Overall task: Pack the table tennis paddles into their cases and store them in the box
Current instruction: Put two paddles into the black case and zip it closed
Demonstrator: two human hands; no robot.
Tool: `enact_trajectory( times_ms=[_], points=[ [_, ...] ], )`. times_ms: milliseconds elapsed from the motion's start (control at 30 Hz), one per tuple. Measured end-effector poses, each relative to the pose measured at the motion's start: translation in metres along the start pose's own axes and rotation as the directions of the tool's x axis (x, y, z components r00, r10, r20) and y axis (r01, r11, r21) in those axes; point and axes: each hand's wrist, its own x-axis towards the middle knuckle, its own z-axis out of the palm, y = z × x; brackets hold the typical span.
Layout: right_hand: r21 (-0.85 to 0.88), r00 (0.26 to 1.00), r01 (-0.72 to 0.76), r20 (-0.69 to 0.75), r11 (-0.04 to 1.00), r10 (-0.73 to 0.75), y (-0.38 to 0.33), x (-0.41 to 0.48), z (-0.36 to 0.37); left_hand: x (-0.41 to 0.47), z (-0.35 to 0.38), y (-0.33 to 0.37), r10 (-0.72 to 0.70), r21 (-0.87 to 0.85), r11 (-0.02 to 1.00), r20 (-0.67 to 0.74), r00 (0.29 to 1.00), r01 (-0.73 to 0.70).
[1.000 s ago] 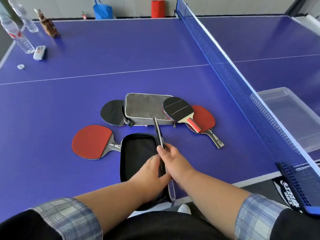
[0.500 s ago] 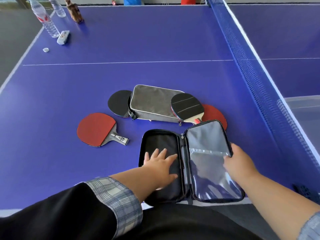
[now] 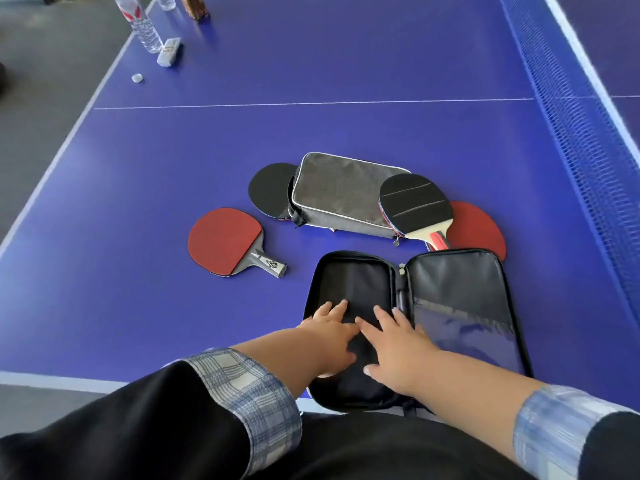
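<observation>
A black paddle case (image 3: 460,296) lies opened flat at the table's near edge, nothing inside it. My left hand (image 3: 329,337) and my right hand (image 3: 394,348) both rest palm down, fingers spread, on its left half. A red paddle with a grey handle (image 3: 225,239) lies to the left. Behind it a grey zipped case (image 3: 341,192) sits over a black-faced paddle (image 3: 270,190). Another black-faced paddle (image 3: 414,204) leans on the grey case's right end, over a red paddle (image 3: 479,230). The box is out of view.
The blue table (image 3: 311,64) has a net (image 3: 571,109) along the right side. At the far left corner stand water bottles (image 3: 143,26), a small white box (image 3: 168,51), a brown object (image 3: 195,6) and a bottle cap (image 3: 137,78).
The case went from half-shut on edge to opened flat. My right hand has moved from the case's right flap to its left half beside my left hand. The view has tilted down.
</observation>
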Motion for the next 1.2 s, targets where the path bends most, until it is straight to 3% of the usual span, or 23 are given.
enact_trajectory(
  times_ms=[67, 233, 367, 500, 633, 767, 900, 1067, 1200],
  points=[
    [-0.041, 0.999, -0.012, 0.037, 0.999, 0.014, 0.003, 0.003, 0.004, -0.004, -0.002, -0.010, 0.041, -0.044, 0.998, 0.003, 0.999, -0.040],
    [-0.010, 0.996, -0.090, -0.024, 0.996, 0.089, -0.013, 0.012, -0.005, -0.023, -0.010, -0.037, 0.083, -0.107, 0.991, 0.005, 0.997, -0.082],
    [0.239, 0.968, -0.171, -0.138, 0.956, 0.208, -0.013, 0.017, -0.042, -0.038, -0.021, -0.055, 0.122, -0.107, 0.987, -0.002, 0.993, -0.122],
    [0.420, 0.833, -0.261, -0.356, 0.869, 0.422, 0.030, 0.019, -0.078, -0.026, -0.050, -0.052, 0.122, -0.148, 0.979, -0.114, 0.986, -0.138],
    [0.526, 0.714, -0.343, -0.392, 0.778, 0.580, 0.083, 0.026, -0.106, -0.001, -0.068, -0.027, 0.044, -0.326, 0.938, -0.236, 0.971, -0.122],
    [0.508, 0.676, -0.461, -0.330, 0.727, 0.659, 0.123, 0.046, -0.114, 0.043, -0.104, 0.013, -0.105, -0.593, 0.794, -0.352, 0.930, -0.135],
    [0.443, 0.724, -0.544, -0.181, 0.713, 0.665, 0.140, 0.074, -0.102, 0.106, -0.150, 0.050, -0.313, -0.827, 0.553, -0.320, 0.894, -0.102],
    [0.402, 0.784, -0.466, -0.225, 0.788, 0.579, 0.150, 0.085, -0.096, 0.153, -0.169, 0.064, -0.562, -0.896, 0.427, -0.159, 0.812, 0.121],
    [0.533, 0.801, -0.338, -0.271, 0.776, 0.534, 0.158, 0.072, -0.094, 0.148, -0.175, 0.063, -0.578, -0.953, 0.301, -0.174, 0.797, 0.010]
  ],
)
